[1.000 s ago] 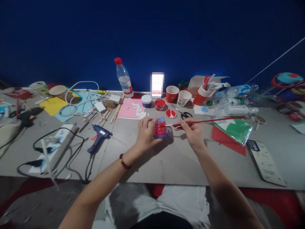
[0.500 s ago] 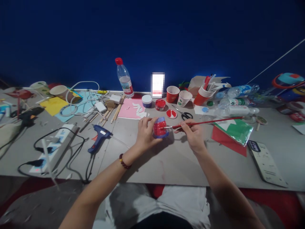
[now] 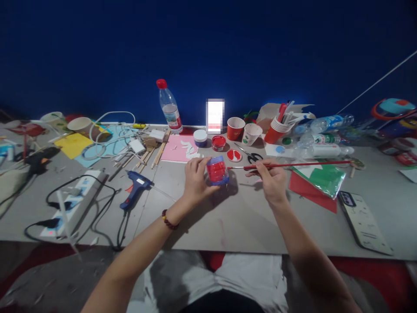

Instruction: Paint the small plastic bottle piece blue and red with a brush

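Note:
My left hand (image 3: 196,179) grips a small clear piece (image 3: 216,171) with blue ends and a red-painted middle, perhaps part of a plastic bottle. It is held above the table and tilted. My right hand (image 3: 273,179) pinches a long red paintbrush (image 3: 306,164) by its handle. The brush tip is just off the right side of the painted piece, with red on its bristles. Behind my hands stands an uncovered jar of red paint (image 3: 218,142). Its paint-smeared lid (image 3: 234,155) lies to the right, beside black scissors (image 3: 254,157).
A blue glue gun (image 3: 138,187) and white power strip (image 3: 76,200) with cords lie left. A bottle (image 3: 170,111), white-lidded jar (image 3: 200,138) and red paper cup (image 3: 236,129) stand behind. Plastic bottles (image 3: 329,151), green sheet (image 3: 322,178) and phone (image 3: 365,224) lie right.
My right hand has moved a little right, drawing the brush tip off the painted piece. My left hand has shifted slightly left and turned the piece a little.

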`<state>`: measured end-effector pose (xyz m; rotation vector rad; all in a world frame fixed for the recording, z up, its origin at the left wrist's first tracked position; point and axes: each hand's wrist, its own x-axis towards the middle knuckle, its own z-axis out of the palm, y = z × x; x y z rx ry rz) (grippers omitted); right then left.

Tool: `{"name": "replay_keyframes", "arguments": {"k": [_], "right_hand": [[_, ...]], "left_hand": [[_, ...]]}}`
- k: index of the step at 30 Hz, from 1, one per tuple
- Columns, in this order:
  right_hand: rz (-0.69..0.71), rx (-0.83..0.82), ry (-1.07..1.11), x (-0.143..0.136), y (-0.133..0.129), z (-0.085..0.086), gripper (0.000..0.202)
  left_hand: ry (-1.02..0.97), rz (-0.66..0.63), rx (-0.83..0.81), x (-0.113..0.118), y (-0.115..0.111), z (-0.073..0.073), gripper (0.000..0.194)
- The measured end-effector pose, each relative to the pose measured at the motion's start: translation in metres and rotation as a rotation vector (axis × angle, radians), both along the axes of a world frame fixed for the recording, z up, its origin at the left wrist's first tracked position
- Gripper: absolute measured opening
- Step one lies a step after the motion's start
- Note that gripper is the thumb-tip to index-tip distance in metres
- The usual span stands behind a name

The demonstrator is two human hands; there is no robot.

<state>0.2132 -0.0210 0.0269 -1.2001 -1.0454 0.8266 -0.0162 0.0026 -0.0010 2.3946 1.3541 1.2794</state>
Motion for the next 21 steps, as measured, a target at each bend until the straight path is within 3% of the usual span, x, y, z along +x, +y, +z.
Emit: {"name": "replay_keyframes", "arguments": {"k": [5, 10, 21], "right_hand": [[0.118, 0.031, 0.031, -0.009, -0.005, -0.004, 0.033], [0.157, 0.027, -0.019, -0.022, -0.011, 0.002, 0.035], [0.021, 0.038, -0.097, -0.009, -0.003, 0.003, 0.043]], "left_hand": [[0.013, 0.021, -0.051, 0.002, -0.001, 0.000, 0.079], [0.050, 0.058, -0.016, 0.005, -0.002, -0.003, 0.078], [0.059, 0.065, 0.021, 0.001, 0.001, -0.006, 0.081]]}}
